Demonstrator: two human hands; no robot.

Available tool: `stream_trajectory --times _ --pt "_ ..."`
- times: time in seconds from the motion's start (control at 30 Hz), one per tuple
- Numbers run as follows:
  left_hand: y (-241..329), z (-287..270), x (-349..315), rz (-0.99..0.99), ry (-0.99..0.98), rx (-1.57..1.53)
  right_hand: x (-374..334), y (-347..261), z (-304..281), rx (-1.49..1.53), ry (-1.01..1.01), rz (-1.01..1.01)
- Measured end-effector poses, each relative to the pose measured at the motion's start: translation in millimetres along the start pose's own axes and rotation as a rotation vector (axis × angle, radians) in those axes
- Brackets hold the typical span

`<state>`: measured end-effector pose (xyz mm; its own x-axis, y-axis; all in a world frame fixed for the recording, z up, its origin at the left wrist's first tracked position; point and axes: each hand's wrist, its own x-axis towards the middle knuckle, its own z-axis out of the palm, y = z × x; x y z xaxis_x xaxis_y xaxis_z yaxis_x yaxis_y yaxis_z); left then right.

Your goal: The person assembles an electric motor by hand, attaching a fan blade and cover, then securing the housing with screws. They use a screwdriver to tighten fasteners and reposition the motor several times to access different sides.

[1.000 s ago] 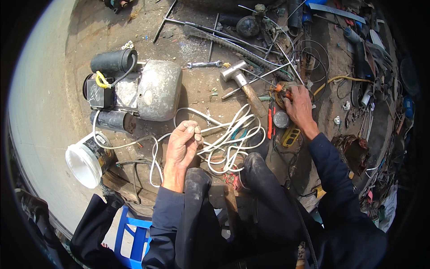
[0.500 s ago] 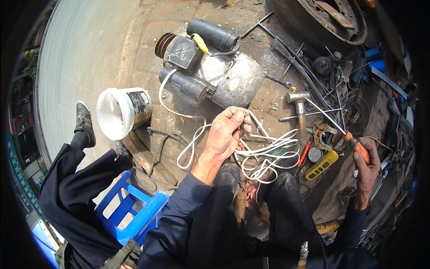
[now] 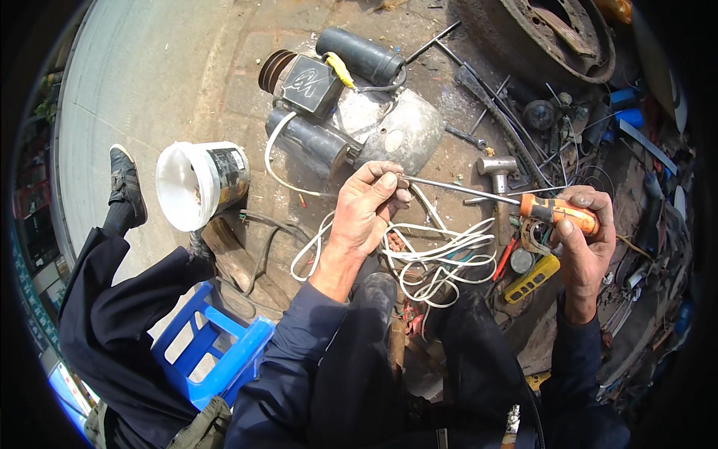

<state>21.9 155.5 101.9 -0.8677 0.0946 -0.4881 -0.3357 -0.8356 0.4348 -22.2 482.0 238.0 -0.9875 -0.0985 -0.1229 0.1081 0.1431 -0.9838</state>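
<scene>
My right hand point(image 3: 588, 254) is wrapped round the orange and black handle of a screwdriver point(image 3: 557, 212). Its long shaft points left, and the tip reaches the fingertips of my left hand point(image 3: 363, 213). Those fingers are pinched together in front of an electric motor point(image 3: 407, 127); whatever small thing they hold is too small to make out. Below and right of the left hand, loops of white cable point(image 3: 449, 251) lie loosely near my knees. The motor has a ribbed pulley, a black box and two dark cylinders, with a yellow-wrapped wire on it.
A hammer point(image 3: 499, 176), a yellow tool point(image 3: 532, 278) and scattered metal scrap lie to the right. The rusty wheel rim point(image 3: 516, 37) is at the far right. On the left are a white bucket point(image 3: 202, 183), a blue stool point(image 3: 213, 337) and another person's leg point(image 3: 105, 299).
My right hand has swung the screwdriver leftward and up, from pointing away over the hammer to meeting my left fingertips. My left hand has shifted slightly left and stays pinched.
</scene>
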Motion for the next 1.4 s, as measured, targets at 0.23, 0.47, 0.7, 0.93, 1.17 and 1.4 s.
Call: stream_trajectory --times 0.23,0.47,0.7,0.93,1.17,1.4 --pt "0.9 2.2 -0.8 -0.005 -0.004 0.042 -1.8 2.4 -2.8 -0.024 0.012 0.009" --pt "4.2 3.6 1.0 0.032 -0.007 0.148 8.8 -4.6 -8.1 -0.086 -0.132 -0.062" --pt "14.4 5.5 9.6 0.121 -0.031 0.419 23.4 -39.1 -4.5 -0.061 -0.247 -0.052" --pt "15.7 21.1 17.8 0.238 -0.022 0.467 31.6 -59.3 13.8 -0.234 -0.193 -0.254" --pt "22.1 37.8 28.1 0.614 0.091 1.059 39.5 -65.4 23.0 -0.301 -0.224 -0.328" --pt "25.1 41.6 48.3 1.044 0.156 1.438 52.4 -61.2 35.6 -0.27 -0.253 -0.441"
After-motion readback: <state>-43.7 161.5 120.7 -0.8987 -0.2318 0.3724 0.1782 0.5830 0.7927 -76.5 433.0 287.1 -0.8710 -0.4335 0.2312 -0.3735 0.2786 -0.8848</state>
